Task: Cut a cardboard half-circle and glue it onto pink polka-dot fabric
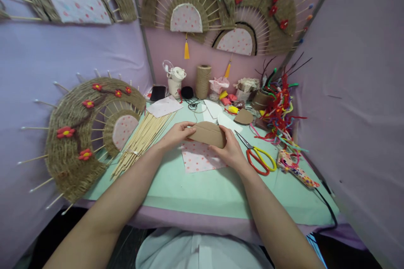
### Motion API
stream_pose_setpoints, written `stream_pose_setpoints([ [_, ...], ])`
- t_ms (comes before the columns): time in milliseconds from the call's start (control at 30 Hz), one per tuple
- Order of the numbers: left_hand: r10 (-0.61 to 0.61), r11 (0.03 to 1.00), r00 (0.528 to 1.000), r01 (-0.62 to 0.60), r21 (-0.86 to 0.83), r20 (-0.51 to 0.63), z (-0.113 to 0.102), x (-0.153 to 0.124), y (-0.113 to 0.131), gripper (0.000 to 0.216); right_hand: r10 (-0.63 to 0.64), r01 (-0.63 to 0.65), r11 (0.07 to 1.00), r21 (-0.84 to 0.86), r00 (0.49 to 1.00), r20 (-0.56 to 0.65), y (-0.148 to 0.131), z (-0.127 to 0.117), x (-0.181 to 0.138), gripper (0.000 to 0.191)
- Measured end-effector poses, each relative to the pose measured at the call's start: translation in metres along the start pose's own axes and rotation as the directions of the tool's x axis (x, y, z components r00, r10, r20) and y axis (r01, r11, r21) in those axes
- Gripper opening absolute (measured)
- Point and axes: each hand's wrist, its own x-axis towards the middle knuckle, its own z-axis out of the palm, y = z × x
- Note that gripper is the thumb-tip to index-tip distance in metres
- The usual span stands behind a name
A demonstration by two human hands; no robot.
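Observation:
My left hand (176,133) and my right hand (230,151) both grip a brown half-round cardboard piece (206,133), one at each end, fingers closed on its edges. I hold it just above a square of white fabric with pink dots (198,159) lying on the mint-green table (202,193). A bundle of bamboo sticks (143,138) lies to the left of my left hand. Red-and-yellow scissors (259,156) lie just right of my right hand.
A woven fan with red flowers (85,130) leans at the left. At the back stand a twine spool (203,80), a white glue gun (174,80) and small pots. Pipe cleaners (279,109) pile at the right. More fans hang on the purple walls.

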Motion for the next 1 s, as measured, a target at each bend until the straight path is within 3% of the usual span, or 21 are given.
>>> stream_pose_setpoints([
  [100, 0.000, 1.000, 1.000, 0.001, -0.026, 0.017, -0.002, 0.001, -0.001, 0.047, 0.037, -0.036, 0.997, 0.061, 0.999, -0.007, -0.002, -0.001, 0.000, 0.073],
  [167, -0.011, 0.993, 0.999, 0.016, -0.118, 0.036, -0.004, 0.002, -0.003, 0.040, 0.069, -0.066, 0.974, 0.219, 0.998, -0.002, -0.003, -0.003, 0.001, 0.078],
  [300, -0.075, 0.913, 0.981, 0.140, -0.382, 0.181, -0.005, 0.002, -0.005, 0.029, -0.005, -0.063, 0.780, 0.622, 0.994, 0.108, -0.002, -0.004, 0.005, 0.097],
  [367, -0.086, 0.863, 0.953, 0.217, -0.456, 0.292, 0.000, -0.001, -0.005, 0.029, -0.063, -0.054, 0.748, 0.662, 0.986, 0.152, -0.003, 0.000, 0.005, 0.105],
  [433, -0.068, 0.830, 0.919, 0.269, -0.489, 0.389, 0.008, -0.004, -0.007, 0.031, -0.100, -0.022, 0.774, 0.633, 0.983, 0.157, -0.007, 0.007, 0.005, 0.110],
  [600, -0.031, 0.803, 0.867, 0.318, -0.504, 0.497, 0.027, -0.011, -0.015, 0.029, -0.125, 0.035, 0.780, 0.625, 0.987, 0.102, -0.026, 0.020, 0.008, 0.099],
  [667, -0.052, 0.841, 0.864, 0.309, -0.444, 0.501, 0.027, -0.010, -0.017, 0.030, -0.125, 0.036, 0.772, 0.635, 0.987, 0.096, -0.029, 0.016, 0.011, 0.093],
  [733, -0.082, 0.926, 0.892, 0.234, -0.298, 0.445, 0.021, -0.007, -0.017, 0.035, -0.124, 0.051, 0.799, 0.599, 0.989, 0.081, -0.029, 0.005, 0.015, 0.087],
  [833, -0.078, 0.996, 0.975, 0.069, 0.050, 0.210, 0.003, 0.001, -0.014, 0.038, -0.127, 0.065, 0.912, 0.404, 0.983, 0.131, -0.024, -0.019, 0.019, 0.082],
  [900, -0.044, 0.960, 0.996, 0.020, 0.278, 0.079, -0.011, 0.007, -0.014, 0.039, -0.098, 0.044, 0.981, 0.191, 0.954, 0.283, -0.021, -0.033, 0.019, 0.079],
  [1000, -0.006, 0.833, 0.998, -0.027, 0.553, 0.057, -0.027, 0.013, -0.016, 0.037, -0.021, 0.045, 0.998, -0.036, 0.865, 0.501, -0.019, -0.041, 0.016, 0.074],
])
